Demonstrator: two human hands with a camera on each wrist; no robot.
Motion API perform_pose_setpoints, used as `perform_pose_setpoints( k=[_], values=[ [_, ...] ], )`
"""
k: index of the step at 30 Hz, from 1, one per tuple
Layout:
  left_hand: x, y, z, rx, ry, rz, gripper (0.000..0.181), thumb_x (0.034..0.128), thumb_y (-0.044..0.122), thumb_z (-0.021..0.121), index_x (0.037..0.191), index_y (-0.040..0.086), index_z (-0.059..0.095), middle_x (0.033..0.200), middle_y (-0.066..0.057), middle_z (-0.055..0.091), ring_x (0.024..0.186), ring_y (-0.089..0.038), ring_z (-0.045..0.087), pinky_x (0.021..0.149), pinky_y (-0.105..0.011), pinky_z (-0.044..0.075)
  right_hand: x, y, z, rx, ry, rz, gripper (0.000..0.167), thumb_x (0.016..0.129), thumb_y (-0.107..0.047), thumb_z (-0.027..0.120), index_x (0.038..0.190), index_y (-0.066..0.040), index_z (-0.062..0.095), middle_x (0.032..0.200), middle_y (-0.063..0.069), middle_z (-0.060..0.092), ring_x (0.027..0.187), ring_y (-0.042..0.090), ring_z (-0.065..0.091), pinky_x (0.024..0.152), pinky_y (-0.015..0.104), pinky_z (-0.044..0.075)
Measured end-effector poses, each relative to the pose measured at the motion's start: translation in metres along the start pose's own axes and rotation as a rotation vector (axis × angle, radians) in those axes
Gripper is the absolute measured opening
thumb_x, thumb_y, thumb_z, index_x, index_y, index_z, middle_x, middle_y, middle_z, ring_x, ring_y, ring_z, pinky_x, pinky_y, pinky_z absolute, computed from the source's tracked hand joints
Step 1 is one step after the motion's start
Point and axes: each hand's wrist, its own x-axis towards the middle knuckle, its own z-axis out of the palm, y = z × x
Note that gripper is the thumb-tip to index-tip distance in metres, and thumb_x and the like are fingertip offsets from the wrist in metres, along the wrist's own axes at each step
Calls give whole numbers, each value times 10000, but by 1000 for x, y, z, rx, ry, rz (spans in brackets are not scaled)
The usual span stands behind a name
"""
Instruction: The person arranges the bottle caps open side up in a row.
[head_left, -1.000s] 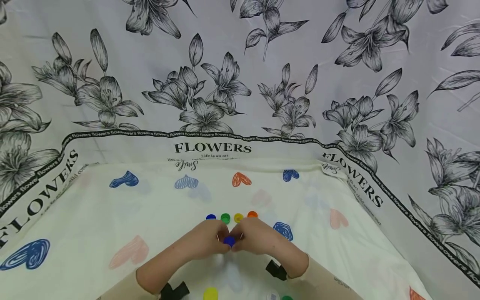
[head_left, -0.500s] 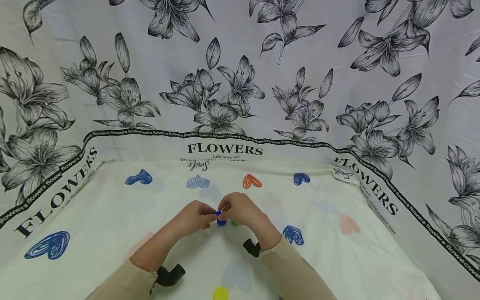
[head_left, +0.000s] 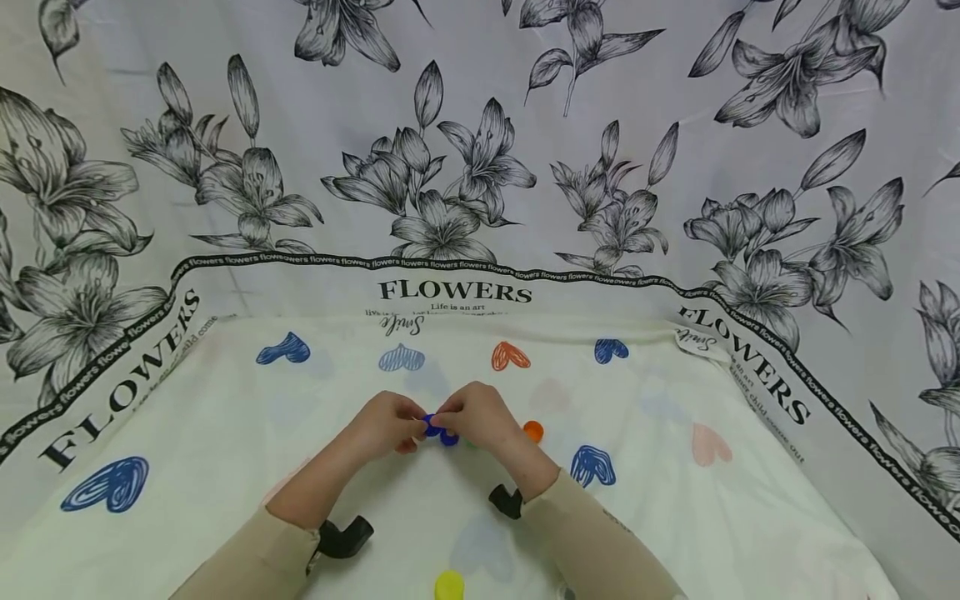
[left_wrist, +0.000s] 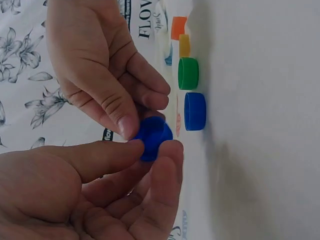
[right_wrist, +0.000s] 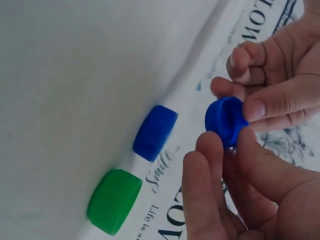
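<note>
A blue bottle cap (left_wrist: 155, 137) is held up between both hands, its hollow side facing the right wrist camera (right_wrist: 232, 120). The left hand (head_left: 384, 427) pinches it with thumb and index finger. From the other side the right hand (head_left: 480, 417) also pinches the cap, with its thumb against the edge. Just beside the held cap, a second blue cap (head_left: 448, 437) rests on the cloth. Next to that one stands a green cap (right_wrist: 115, 201), mostly hidden by the right hand in the head view.
Beyond the green cap, the row continues with a yellow cap (left_wrist: 184, 46) and an orange cap (head_left: 533, 432). A yellow disc (head_left: 450, 585) lies at the near edge. Heart-printed cloth (head_left: 630, 533) covers the table, and a flower-printed curtain (head_left: 345, 100) hangs behind.
From in front of the row, both hands have moved forward and left with the blue cap, to beside the blue cap on the cloth. The head view has shifted too.
</note>
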Motion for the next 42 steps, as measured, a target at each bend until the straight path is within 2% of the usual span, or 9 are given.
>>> perform_pose_setpoints(
  k=[7,10,15,20,24,28,33,38,42],
  values=[
    [4,-3,1,59,-32,-45,120,951,33,683,998,-50,756,793,-61,689,667,-191,647,651,-331,571,3,1,6,-76,-27,-18,72,916,-126,785,846,-109,784,699,-76,670,661,102,585,636,243,481],
    [6,-6,2,94,-17,-61,122,955,32,672,996,-44,759,773,-56,683,658,-183,640,635,-314,556,4,0,8,-125,-36,-47,36,922,-101,773,913,-97,808,780,-69,707,734,98,604,690,240,507],
    [8,-10,1,114,8,-87,122,954,47,676,972,-35,766,718,-50,668,632,-175,609,598,-284,521,4,-2,9,-197,-74,-71,130,935,-66,745,1046,-77,812,934,-27,750,884,119,642,828,263,530],
    [10,-16,2,112,10,-81,113,945,66,694,910,-14,766,669,-50,643,582,-160,570,550,-258,470,2,-2,9,-259,-121,-126,231,944,-48,726,1172,-42,765,1017,16,753,989,166,667,935,293,518],
    [11,-18,4,102,7,-80,118,951,64,690,915,-26,757,686,-54,644,578,-155,571,549,-260,491,0,-3,6,-272,-152,-136,277,950,-45,719,1226,-34,736,1065,31,749,1054,192,667,985,316,503],
    [10,-15,5,102,11,-84,134,951,55,682,1004,-57,734,760,-62,661,617,-169,602,581,-285,528,-1,-4,4,-274,-175,-121,298,960,-41,697,1257,-45,721,1110,25,741,1117,210,651,1009,340,493],
    [9,-13,4,140,16,-70,206,933,51,686,1103,-63,698,833,-74,660,633,-190,607,599,-297,517,-2,-2,1,-289,-194,-111,351,955,-10,670,1301,-65,694,1123,20,728,1133,223,640,1020,362,487],
    [9,-14,5,168,12,-59,207,917,56,701,1096,-46,694,843,-73,647,602,-178,585,596,-301,498,-2,-1,-2,-292,-194,-95,378,946,6,659,1315,-68,682,1137,34,725,1136,234,638,1017,380,489],
    [9,-13,2,197,-7,-61,169,923,75,706,1053,-32,712,820,-69,634,605,-176,577,595,-299,488,0,-2,-7,-289,-196,-122,389,947,-9,670,1333,-57,666,1163,47,724,1153,242,637,1000,377,494]
  ],
)
